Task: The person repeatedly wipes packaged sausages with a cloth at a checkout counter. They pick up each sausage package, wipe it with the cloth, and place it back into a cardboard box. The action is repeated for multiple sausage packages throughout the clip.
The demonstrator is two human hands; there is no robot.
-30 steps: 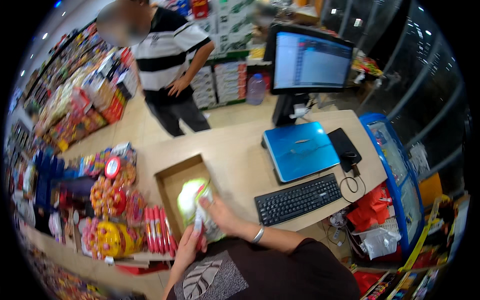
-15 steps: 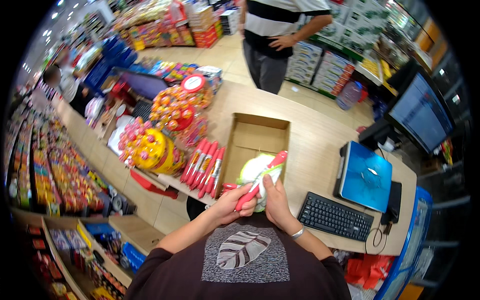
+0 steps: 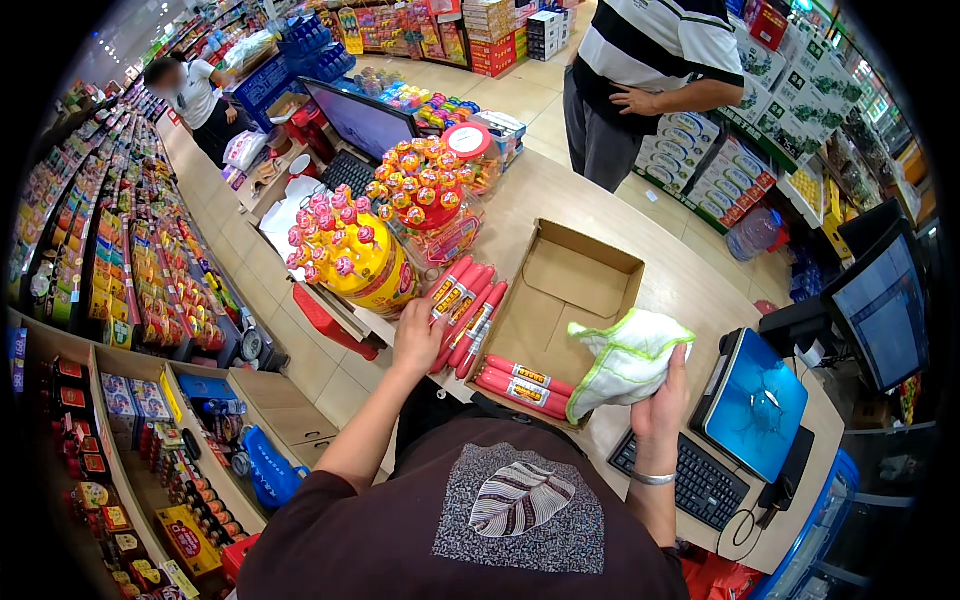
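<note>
At frame centre, on the wooden desk point(image 3: 640, 260): open cardboard box point(image 3: 570, 300), flaps up, empty inside as far as visible. Just left of box, a row of red sausage sticks point(image 3: 466, 305) lying side by side at a slant; two more red sausage sticks point(image 3: 527, 383) across the box's lower edge, touching it. Left hand point(image 3: 416, 335) resting on lower end of the slanted row, fingers curled over the sticks, grip closing on one or two, exact count not clear. Right hand point(image 3: 664, 393) at centre right, raised off the desk, grip clamped on a white cloth with green trim point(image 3: 628, 358), cloth bunched and hanging over the box's right corner. Judged step: picking sausage sticks off the desk while cloth is held ready, probably wiping or sorting before boxing. Next move likely calls for lifting a stick clear of its neighbours without rolling the rest, then bringing it to the cloth or the box. Upper left of the row: yellow lollipop tub point(image 3: 360, 260) and a second lollipop stand point(image 3: 425, 185). Lower right: black keyboard point(image 3: 690, 480), blue-topped device point(image 3: 755, 405). Top of frame: another person in striped shirt point(image 3: 650, 60) beyond the desk, well apart.
</note>
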